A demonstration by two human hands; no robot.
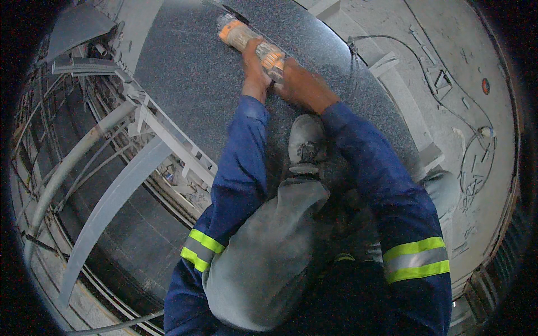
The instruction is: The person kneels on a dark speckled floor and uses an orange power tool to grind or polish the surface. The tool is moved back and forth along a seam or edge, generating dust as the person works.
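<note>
Both of my hands are closed around a dusty orange-and-grey power tool, an angle grinder by its shape. My left hand wraps its body near the middle. Slightly blurred, my right hand grips its rear end, close beside the left one. The tool lies slantwise, low over a dark speckled stone slab, with its head toward the far left. I cannot tell whether its head touches the stone. My grey dusty shoe rests on the slab just nearer than my hands.
At the left are a bent pipe, a curved grey strip and stacked offcuts. A black cable runs from the slab's right edge across the dusty floor, where scraps lie scattered.
</note>
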